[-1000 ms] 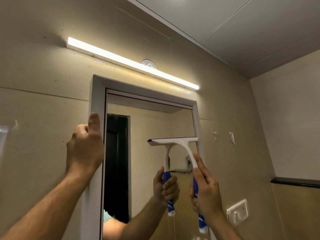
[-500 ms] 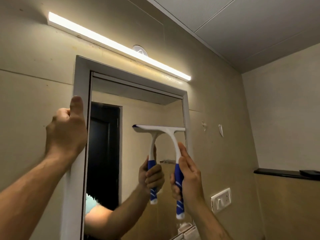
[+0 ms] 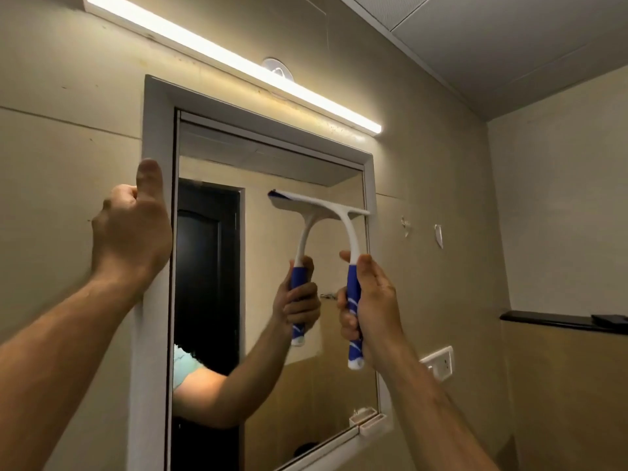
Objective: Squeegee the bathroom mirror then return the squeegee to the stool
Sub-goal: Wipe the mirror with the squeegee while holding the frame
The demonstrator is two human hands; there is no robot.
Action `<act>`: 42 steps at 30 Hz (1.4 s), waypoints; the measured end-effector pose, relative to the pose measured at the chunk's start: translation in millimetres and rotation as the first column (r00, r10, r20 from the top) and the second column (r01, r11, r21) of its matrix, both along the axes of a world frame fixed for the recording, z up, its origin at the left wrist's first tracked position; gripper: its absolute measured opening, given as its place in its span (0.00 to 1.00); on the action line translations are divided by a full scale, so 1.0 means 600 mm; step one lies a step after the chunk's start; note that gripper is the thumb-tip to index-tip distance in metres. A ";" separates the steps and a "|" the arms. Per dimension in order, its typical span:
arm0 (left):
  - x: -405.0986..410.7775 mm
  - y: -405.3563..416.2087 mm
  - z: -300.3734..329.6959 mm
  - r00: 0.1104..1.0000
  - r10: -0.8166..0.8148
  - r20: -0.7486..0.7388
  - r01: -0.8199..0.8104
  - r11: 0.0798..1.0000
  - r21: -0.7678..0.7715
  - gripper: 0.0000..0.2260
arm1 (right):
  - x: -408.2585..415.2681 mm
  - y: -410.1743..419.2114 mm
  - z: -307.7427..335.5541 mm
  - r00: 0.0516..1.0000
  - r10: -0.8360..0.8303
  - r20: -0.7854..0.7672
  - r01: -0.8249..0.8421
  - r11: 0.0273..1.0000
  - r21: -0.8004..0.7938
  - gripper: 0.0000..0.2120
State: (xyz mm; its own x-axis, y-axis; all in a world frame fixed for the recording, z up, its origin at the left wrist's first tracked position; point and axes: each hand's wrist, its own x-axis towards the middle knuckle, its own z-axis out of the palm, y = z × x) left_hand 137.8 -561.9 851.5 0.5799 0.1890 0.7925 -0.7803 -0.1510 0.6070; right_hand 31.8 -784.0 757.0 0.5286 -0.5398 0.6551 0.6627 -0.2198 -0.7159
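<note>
The squeegee (image 3: 353, 294) has a white head and a blue handle. Its blade lies against the glass of the mirror (image 3: 306, 402) in the upper right part, with the left end a little higher than the right. My right hand (image 3: 373, 300) grips the blue handle. My left hand (image 3: 132, 229) holds the left side of the white mirror frame (image 3: 154, 130), thumb pointing up along its front. The glass reflects the squeegee, my arm and a dark door. No stool is in view.
A lit light bar (image 3: 238, 62) runs above the mirror. A white switch plate (image 3: 438, 363) sits on the wall right of the mirror, and a dark ledge (image 3: 560, 321) lies further right. A small white box (image 3: 372, 424) sits at the frame's lower right corner.
The view has tilted down, so more of the mirror's lower edge shows. The squeegee stays at the upper right of the glass, its blade now slightly tilted. Both hands keep their hold.
</note>
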 end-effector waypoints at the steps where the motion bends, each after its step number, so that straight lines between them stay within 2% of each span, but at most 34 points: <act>1: 0.000 0.000 -0.002 1.000 0.001 0.003 -0.001 1.000 0.007 0.28 | -0.002 0.000 -0.020 1.000 0.004 -0.013 -0.003 1.000 0.007 0.18; 7: 0.009 0.000 -0.002 1.000 -0.015 0.009 0.015 1.000 0.008 0.30 | -0.011 -0.009 -0.101 0.997 -0.038 -0.060 0.041 0.998 0.057 0.24; 9: 0.013 0.000 -0.002 1.000 -0.010 0.016 0.010 1.000 0.009 0.31 | -0.010 -0.010 -0.088 0.999 -0.021 -0.029 0.023 0.998 0.067 0.20; 12: 0.021 0.001 -0.003 1.000 -0.003 0.023 0.002 1.000 0.014 0.35 | -0.012 -0.010 -0.041 0.998 0.050 0.040 -0.052 0.997 0.049 0.10; 16: 0.018 0.002 -0.003 1.000 -0.001 0.013 0.001 1.000 0.010 0.34 | -0.015 -0.011 -0.007 0.991 0.117 0.069 -0.120 0.992 0.041 0.08; 25: 0.006 0.001 -0.004 1.000 0.004 0.004 -0.004 1.000 0.015 0.30 | -0.038 -0.025 -0.138 0.989 0.149 0.008 -0.149 0.982 0.112 0.08; 28: -0.001 0.002 -0.004 1.000 -0.016 -0.021 0.017 1.000 0.013 0.28 | -0.046 -0.024 -0.115 0.996 0.092 0.023 -0.093 0.992 0.079 0.06; 34: -0.011 0.003 -0.003 1.000 -0.010 -0.027 0.011 0.999 0.033 0.28 | -0.050 -0.017 -0.035 0.997 0.051 0.055 -0.052 0.998 0.023 0.09; 38: -0.010 0.003 -0.003 1.000 -0.010 -0.023 0.011 1.000 0.027 0.27 | -0.050 -0.024 -0.092 0.999 0.032 0.002 -0.032 0.998 0.054 0.08; 42: -0.014 0.003 -0.003 1.000 -0.002 -0.015 0.002 1.000 0.022 0.26 | -0.049 -0.029 -0.151 0.997 0.080 -0.009 -0.078 0.990 0.121 0.08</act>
